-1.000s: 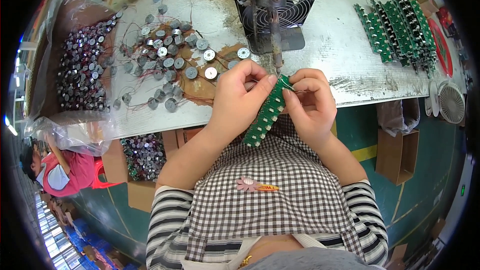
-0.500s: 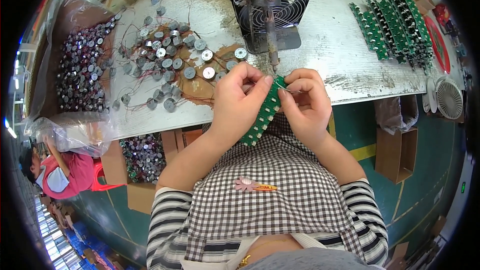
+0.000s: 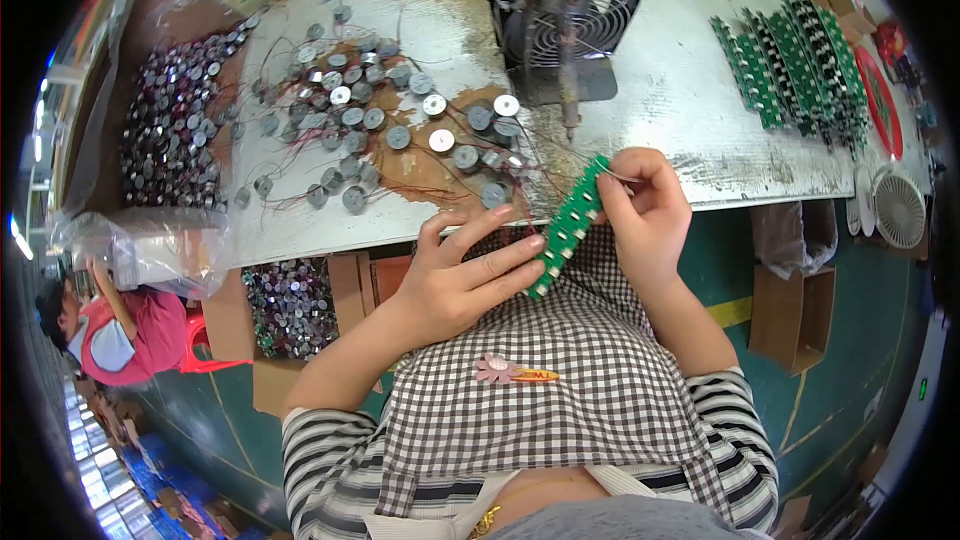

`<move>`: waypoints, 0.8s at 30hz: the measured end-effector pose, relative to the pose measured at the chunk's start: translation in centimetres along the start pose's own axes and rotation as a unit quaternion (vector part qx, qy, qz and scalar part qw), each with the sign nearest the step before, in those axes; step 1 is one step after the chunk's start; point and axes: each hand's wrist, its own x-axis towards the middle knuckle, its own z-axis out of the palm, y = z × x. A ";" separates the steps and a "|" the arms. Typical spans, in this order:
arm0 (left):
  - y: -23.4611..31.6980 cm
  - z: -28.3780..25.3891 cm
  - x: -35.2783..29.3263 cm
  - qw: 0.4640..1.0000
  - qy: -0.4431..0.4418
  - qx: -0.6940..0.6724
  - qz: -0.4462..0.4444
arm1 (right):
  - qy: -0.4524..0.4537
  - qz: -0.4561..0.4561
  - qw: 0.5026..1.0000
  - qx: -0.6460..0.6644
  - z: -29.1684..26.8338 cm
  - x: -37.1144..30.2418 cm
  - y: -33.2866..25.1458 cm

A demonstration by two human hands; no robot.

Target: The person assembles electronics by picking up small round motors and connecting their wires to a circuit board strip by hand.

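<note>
A green strip of circuit boards slants over the table's front edge, pale components along its side. My right hand pinches its upper end, with a thin silvery wire at the fingertips. My left hand is open, fingers stretched and spread, the tips at the strip's lower left edge. Beyond the hands, an upright soldering iron with a wooden handle points down, its tip apart from the strip. Several small round metal motors with thin red wires lie just past my left fingers.
A black fan stands behind the iron. More motors fill a plastic-lined box at left and a carton below the table. Stacked green board strips lie at right, near a small white fan. Another person sits at far left.
My left hand has let go of the strip's upper part, moving down and left with fingers spreading. The right hand has carried the strip right and down, away from the iron's tip.
</note>
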 end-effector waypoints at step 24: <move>-0.5 -3.7 -0.2 0.593 0.328 -0.663 -0.318 | -0.147 -0.304 0.911 -0.236 11.8 -0.7 -5.0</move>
